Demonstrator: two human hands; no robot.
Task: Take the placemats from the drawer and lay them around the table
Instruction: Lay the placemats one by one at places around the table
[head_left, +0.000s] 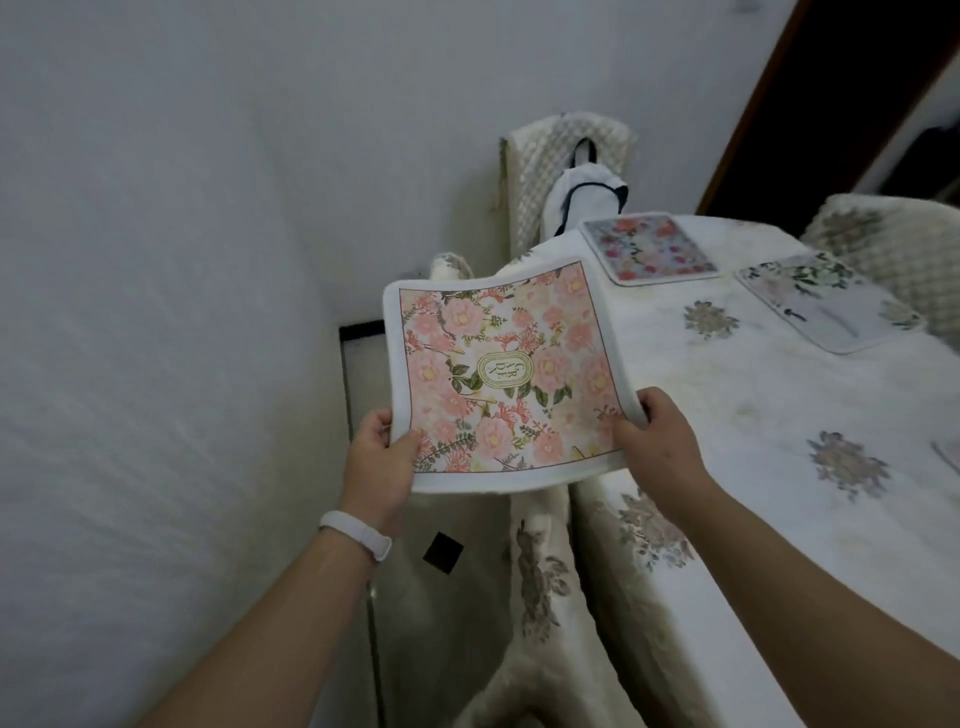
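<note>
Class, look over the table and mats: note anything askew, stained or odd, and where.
The tablecloth shows yellowish stains near its middle. The multicoloured placemat and the green-leaf placemat lie at different angles to each other. The held pink placemat bows slightly.

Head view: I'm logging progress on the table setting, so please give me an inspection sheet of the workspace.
Surface: table covered by a white cloth with floral motifs.
Job's things: pink floral placemat held in the air, not yet laid; multicoloured floral placemat and green-leaf placemat lie flat on the table's far part.
Clutter: white bag with dark trim hangs on the quilted chair back.
Hands: left hand and right hand each grip a near corner of the pink floral placemat; white wristband on the left wrist.
Cables: nothing seen.
Surroundings: pale wall at left, dark door frame upper right.
</note>
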